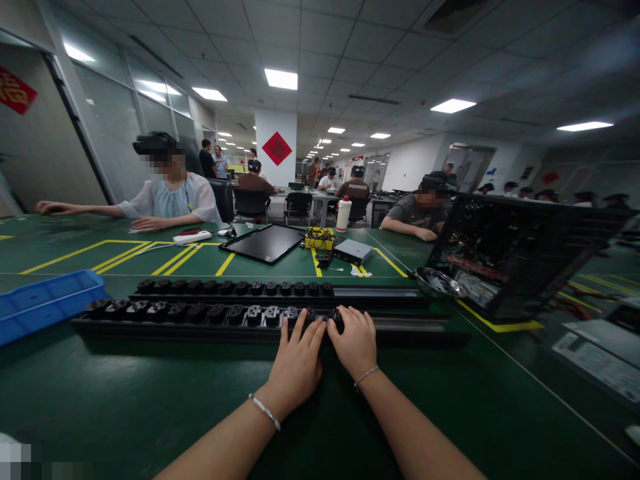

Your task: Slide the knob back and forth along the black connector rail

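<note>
Two long black rails lie across the green table. Black socket modules [177,311] line the front rail [200,333], some with light metal faces. The back rail [385,293] carries a similar row, and both rails show a bare channel at the right. My left hand [297,360] rests on the front rail with fingers stretched over its last modules. Close beside it, my right hand [355,340] has its thumb and fingers around a small dark socket module [337,321], which the fingers partly cover.
A blue tray [53,300] sits at the left. To the right stand a metal bowl [440,283] and an open computer case [505,260]. Farther back are a flat black panel [267,243], a yellow box of cables [320,239] and a grey drive [353,251]. People sit across the table.
</note>
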### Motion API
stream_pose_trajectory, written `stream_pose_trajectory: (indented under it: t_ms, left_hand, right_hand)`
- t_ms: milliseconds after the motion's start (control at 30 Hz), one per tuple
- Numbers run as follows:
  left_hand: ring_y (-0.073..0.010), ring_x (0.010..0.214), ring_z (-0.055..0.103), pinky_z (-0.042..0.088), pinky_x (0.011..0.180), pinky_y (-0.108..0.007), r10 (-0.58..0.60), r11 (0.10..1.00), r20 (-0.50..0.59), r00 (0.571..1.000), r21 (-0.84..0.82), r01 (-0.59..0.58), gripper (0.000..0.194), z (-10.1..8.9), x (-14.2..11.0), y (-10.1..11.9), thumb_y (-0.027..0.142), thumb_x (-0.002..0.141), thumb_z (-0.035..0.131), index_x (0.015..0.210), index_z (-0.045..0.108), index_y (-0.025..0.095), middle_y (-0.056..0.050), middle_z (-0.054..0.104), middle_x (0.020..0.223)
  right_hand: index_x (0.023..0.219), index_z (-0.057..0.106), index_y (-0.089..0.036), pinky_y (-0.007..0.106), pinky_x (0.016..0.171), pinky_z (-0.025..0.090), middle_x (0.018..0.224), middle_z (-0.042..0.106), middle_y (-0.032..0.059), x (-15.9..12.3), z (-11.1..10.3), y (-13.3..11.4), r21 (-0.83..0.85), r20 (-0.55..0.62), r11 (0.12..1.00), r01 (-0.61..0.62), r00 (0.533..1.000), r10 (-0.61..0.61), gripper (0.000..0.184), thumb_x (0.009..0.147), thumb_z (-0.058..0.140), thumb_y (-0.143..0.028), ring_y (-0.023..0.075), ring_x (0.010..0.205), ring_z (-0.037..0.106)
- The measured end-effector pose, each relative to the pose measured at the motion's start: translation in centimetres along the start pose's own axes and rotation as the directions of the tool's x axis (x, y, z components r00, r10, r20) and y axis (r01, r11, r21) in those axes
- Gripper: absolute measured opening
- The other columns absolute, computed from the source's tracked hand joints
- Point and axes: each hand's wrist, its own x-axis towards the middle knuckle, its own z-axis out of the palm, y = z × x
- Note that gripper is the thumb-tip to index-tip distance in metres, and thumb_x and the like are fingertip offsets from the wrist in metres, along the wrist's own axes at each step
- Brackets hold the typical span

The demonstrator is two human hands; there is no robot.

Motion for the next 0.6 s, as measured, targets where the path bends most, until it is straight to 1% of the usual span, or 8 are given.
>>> stream_pose_trajectory:
  t_ms: [200,433,600]
  left_hand:
    - [-0.0288,0.14,0.01,0.009,0.111,-0.06,0.001,1.0,0.0,1.0,-0.008,-0.001,0.065,0.1,-0.02,-0.03,0.031,0.08,0.05,0.141,0.028,0.023,-0.003,0.037,0.146]
    - [-0.0289,0.14,0.011,0.01,0.111,-0.059,0.01,1.0,-0.016,1.0,0.028,-0.01,0.067,0.32,-0.09,-0.13,0.033,0.08,0.052,0.141,0.027,0.023,-0.005,0.038,0.145]
    - [-0.0285,0.14,0.011,0.01,0.111,-0.06,0.01,1.0,-0.013,1.0,0.0,-0.01,0.065,0.33,-0.07,-0.1,0.033,0.081,0.05,0.141,0.028,0.024,-0.004,0.037,0.145]
  right_hand:
    - [0.109,0.064,-0.015,0.041,0.104,0.024,0.113,0.065,0.0091,0.01,-0.08,-0.07,0.002,0.0,1.0,-0.004,1.0,0.004,0.036,0.082,0.048,-0.033,0.0239,0.113,0.053]
    - [0.108,0.064,-0.014,0.041,0.104,0.024,0.113,0.065,0.0099,0.01,-0.21,-0.19,-0.003,-0.002,1.0,-0.002,1.0,0.002,0.036,0.081,0.049,-0.032,0.0239,0.112,0.053]
    - [0.108,0.064,-0.013,0.042,0.104,0.025,0.113,0.065,0.0104,0.0,-0.2,-0.19,0.0,-0.003,1.0,-0.01,1.0,0.01,0.036,0.081,0.049,-0.031,0.0242,0.112,0.053]
